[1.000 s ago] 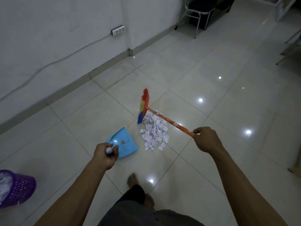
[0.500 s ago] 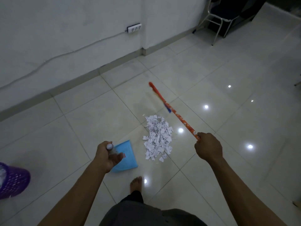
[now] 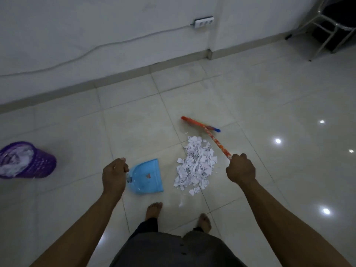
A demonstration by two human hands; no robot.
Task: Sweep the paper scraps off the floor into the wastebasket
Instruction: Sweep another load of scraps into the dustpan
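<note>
A pile of white paper scraps lies on the tiled floor in front of my feet. My right hand grips the orange handle of a broom whose head rests on the floor just beyond the pile. My left hand holds the handle of a light blue dustpan standing on the floor left of the scraps, a short gap away from them. A purple wastebasket with white paper inside sits at the far left.
A white wall with a grey skirting runs along the back, with a power strip and its cable on it. A metal-legged chair stands at the far right corner. My bare feet are just behind the pile.
The broom head has come down from its raised position to the floor behind the pile. The dustpan has shifted closer to the scraps. The view has turned left, showing more of the wastebasket.
</note>
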